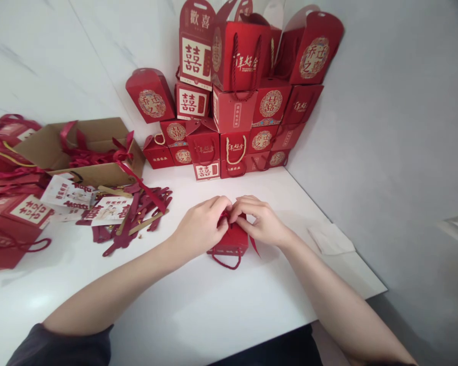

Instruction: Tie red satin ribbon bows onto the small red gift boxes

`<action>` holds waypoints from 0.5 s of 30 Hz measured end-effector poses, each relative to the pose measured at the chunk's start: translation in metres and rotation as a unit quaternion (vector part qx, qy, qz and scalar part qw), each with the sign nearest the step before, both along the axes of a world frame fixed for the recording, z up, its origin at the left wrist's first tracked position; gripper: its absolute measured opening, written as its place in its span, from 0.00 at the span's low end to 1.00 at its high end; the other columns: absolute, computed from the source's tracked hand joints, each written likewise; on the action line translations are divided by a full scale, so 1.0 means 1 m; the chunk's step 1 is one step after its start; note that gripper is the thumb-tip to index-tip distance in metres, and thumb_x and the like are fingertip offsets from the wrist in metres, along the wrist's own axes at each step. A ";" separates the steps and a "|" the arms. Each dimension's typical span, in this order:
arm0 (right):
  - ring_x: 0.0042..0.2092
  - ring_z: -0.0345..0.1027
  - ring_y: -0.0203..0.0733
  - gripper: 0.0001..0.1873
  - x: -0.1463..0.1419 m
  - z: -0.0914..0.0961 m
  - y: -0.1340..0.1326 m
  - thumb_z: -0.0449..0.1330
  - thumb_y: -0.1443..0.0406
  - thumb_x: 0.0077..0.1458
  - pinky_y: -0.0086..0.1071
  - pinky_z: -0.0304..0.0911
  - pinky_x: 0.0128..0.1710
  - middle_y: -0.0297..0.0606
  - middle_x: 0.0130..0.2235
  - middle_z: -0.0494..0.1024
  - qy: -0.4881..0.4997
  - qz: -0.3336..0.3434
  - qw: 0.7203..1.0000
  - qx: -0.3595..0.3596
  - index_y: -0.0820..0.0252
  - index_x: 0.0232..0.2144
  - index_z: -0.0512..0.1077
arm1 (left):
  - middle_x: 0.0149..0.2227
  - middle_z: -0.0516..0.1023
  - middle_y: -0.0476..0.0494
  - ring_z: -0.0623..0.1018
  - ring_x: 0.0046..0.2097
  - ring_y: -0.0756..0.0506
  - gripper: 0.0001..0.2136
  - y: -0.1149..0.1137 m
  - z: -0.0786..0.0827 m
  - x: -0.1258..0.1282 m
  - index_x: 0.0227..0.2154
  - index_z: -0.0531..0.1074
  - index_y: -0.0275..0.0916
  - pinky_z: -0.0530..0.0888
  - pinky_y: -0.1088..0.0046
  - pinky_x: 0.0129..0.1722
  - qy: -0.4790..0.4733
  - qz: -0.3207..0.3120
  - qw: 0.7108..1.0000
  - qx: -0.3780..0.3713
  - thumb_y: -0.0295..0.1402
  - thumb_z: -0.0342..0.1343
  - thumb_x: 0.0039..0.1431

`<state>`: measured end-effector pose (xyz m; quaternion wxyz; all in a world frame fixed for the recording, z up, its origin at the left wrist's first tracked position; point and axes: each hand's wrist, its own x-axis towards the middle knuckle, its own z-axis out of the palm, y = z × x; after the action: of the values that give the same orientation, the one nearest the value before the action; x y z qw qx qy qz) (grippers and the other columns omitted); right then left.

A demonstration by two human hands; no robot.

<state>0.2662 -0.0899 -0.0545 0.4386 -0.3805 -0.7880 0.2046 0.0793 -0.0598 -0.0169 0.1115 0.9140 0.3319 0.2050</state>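
A small red gift box point(231, 243) stands on the white table in front of me. Its dark red cord handle point(229, 266) droops over the near side. My left hand point(206, 221) is closed at the top of the box, its fingers pinching a red ribbon point(255, 247). From the other side my right hand point(260, 219) is also closed on the ribbon, its fingertips almost touching the left ones. One loose ribbon end hangs past the box's right side. Fingers largely hide the knot or loop between the hands.
Stacked red gift boxes point(234, 112) rise against the back wall. To the left lie an open cardboard box point(127, 173) of red ribbons, a heap of maroon strips point(137, 216), printed cards point(112, 209) and more red boxes point(11, 244). White paper point(332, 239) rests near the right edge.
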 end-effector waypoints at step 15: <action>0.50 0.71 0.44 0.09 0.000 -0.007 0.009 0.61 0.60 0.56 0.40 0.61 0.55 0.40 0.50 0.76 0.157 0.033 0.954 -0.252 0.57 0.34 0.79 | 0.38 0.74 0.43 0.75 0.37 0.48 0.07 0.026 -0.002 -0.014 0.35 0.71 0.37 0.73 0.73 0.38 0.029 -0.181 0.972 0.150 0.24 0.47 0.61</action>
<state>0.2664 -0.0810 -0.0619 0.4397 -0.4153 -0.6445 0.4677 0.0656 -0.0341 -0.0191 -0.0008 0.9707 0.1295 0.2025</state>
